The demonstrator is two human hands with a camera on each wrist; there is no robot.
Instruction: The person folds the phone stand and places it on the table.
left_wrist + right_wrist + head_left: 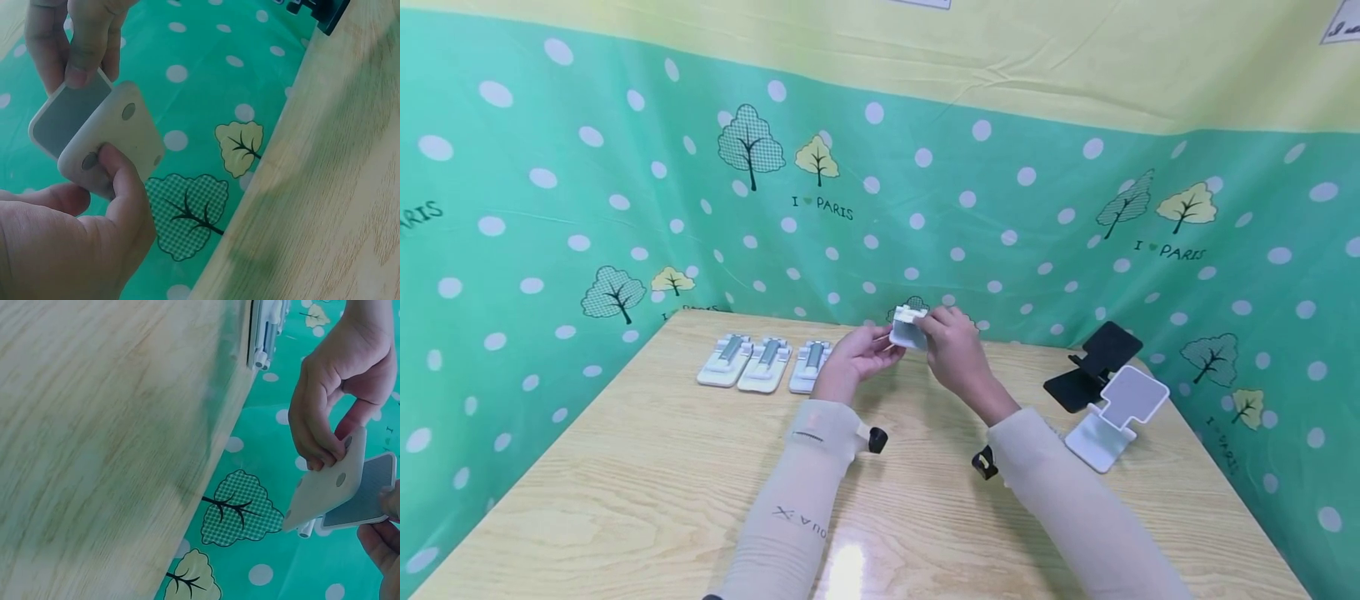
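Observation:
Both hands hold a white folding phone stand (908,335) above the far part of the table. My left hand (863,354) pinches its base plate (140,128) between thumb and fingers; round grey feet show on that plate's underside. On the other side, my right hand (957,348) grips the grey-padded plate (70,117) by its edge. The two plates stand apart at an angle, joined at a hinge. In the right wrist view a short white rod (305,529) shows below the base plate.
Several folded white phone stands, such as the leftmost one (724,364), lie in a row at the left on the wooden table (647,483). At the right stand an unfolded black phone stand (1111,346) and an unfolded white one (1097,440). A green dotted curtain (820,275) hangs behind.

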